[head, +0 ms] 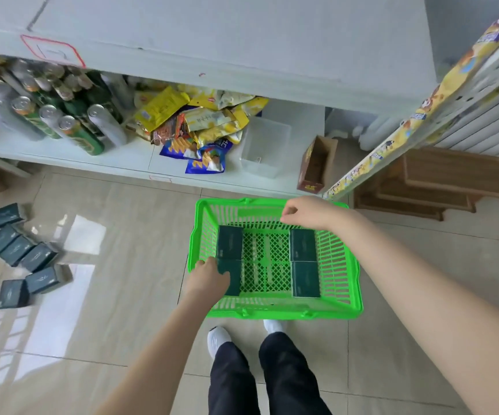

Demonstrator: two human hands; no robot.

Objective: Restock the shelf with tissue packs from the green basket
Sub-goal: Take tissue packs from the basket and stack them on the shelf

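Fingers of our left hand (209, 278) lay over the near-left tissue pack (232, 283) in the green basket (272, 315); we could not tell whether they had closed round it. Our right hand (305, 215) hung above the far rim, loosely curled, holding nothing. Three more packs (303, 245) sat in the basket, which stood on the floor before the shelf (62, 157). We judged that a shallow hold on the slick wrapper could let the pack slip, and that lifting with the basket unsteadied might drag it askew.
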